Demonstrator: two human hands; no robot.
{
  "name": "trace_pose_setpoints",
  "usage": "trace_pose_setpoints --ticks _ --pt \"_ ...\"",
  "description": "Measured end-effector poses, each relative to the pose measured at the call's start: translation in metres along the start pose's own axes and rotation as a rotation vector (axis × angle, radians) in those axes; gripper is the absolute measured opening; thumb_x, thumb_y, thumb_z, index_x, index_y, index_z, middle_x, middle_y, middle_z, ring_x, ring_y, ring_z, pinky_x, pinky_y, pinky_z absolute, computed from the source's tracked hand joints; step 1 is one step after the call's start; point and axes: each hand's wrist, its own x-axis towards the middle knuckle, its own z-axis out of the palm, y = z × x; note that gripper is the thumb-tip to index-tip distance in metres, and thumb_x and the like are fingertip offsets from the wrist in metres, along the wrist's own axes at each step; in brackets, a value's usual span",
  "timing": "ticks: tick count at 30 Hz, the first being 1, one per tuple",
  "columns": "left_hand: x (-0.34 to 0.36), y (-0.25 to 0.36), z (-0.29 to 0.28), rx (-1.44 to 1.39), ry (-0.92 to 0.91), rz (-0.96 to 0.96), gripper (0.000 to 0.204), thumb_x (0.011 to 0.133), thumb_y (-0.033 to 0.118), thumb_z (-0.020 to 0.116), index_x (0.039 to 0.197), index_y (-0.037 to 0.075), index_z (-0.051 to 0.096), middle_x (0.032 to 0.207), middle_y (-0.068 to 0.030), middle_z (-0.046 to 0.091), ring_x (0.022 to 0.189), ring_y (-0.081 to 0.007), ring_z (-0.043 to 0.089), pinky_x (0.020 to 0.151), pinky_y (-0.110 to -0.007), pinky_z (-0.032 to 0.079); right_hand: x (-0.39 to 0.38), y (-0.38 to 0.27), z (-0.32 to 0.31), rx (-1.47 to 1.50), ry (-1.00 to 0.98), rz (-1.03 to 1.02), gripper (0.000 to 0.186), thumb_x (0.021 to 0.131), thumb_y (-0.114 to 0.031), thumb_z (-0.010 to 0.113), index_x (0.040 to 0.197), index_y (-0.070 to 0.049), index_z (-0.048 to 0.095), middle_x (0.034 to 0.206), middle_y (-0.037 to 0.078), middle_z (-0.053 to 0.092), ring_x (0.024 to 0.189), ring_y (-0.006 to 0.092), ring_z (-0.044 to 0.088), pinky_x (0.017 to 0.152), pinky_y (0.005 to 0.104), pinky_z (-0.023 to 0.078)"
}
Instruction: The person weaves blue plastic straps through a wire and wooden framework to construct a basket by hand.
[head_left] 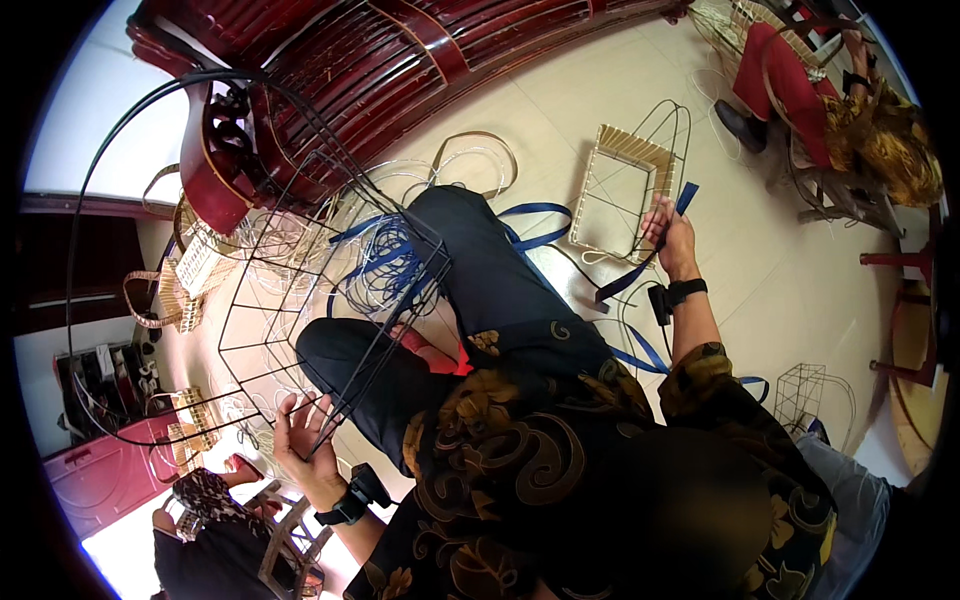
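Observation:
A black wire basket frame (300, 270) with a tall looped handle leans over my knees at the left. My left hand (303, 432) grips its lower wires near my thigh. My right hand (672, 232) is stretched out to the right and pinches a blue plastic strip (640, 272) that runs down toward the floor. Just beyond that hand lies a half-woven basket (625, 185), a wire frame with a tan woven rim. A loose tangle of blue strips (385, 265) shows through the frame on the floor by my legs.
A dark red wooden bench (400, 60) fills the far side. Another person in red trousers (800, 80) sits at the upper right. Tan woven baskets (190, 280) lie at the left, a small empty wire frame (805, 395) at the right, another seated person (215, 520) at lower left.

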Motion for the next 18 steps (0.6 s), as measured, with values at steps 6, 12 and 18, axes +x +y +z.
trace_pose_setpoints --ticks 6,12,18 --pt "0.0 -0.001 -0.003 0.016 -0.006 -0.007 0.039 0.093 0.034 0.051 0.116 0.002 0.055 0.11 -0.0224 0.06 0.1 -0.0384 0.062 0.072 -0.044 0.056 -0.011 -0.022 0.011 0.083 -0.037 -0.135 0.038 0.102 -0.032 0.037 0.123 -0.003 0.049 0.075 0.013 0.064 0.058 0.0176 0.058 0.051 0.0248 0.044" --pt "-0.003 -0.008 -0.001 -0.017 -0.041 0.056 0.052 0.092 0.03 0.052 0.134 0.002 0.042 0.118 -0.0257 0.055 0.108 -0.0403 0.058 0.083 -0.046 0.052 -0.021 -0.043 0.024 -0.041 0.051 -0.18 0.035 0.1 -0.027 0.047 0.124 -0.002 0.049 0.064 0.003 0.054 0.052 0.0126 0.051 0.049 0.0229 0.04" --pt "-0.009 -0.004 0.001 -0.028 -0.049 0.145 0.071 0.086 0.024 0.062 0.144 0.004 0.026 0.126 -0.0281 0.05 0.112 -0.0417 0.055 0.09 -0.048 0.048 -0.021 -0.043 0.018 -0.239 0.021 -0.195 0.033 0.098 -0.029 0.051 0.119 -0.004 0.058 0.063 0.0 0.054 0.049 0.0086 0.048 0.046 0.0219 0.037"
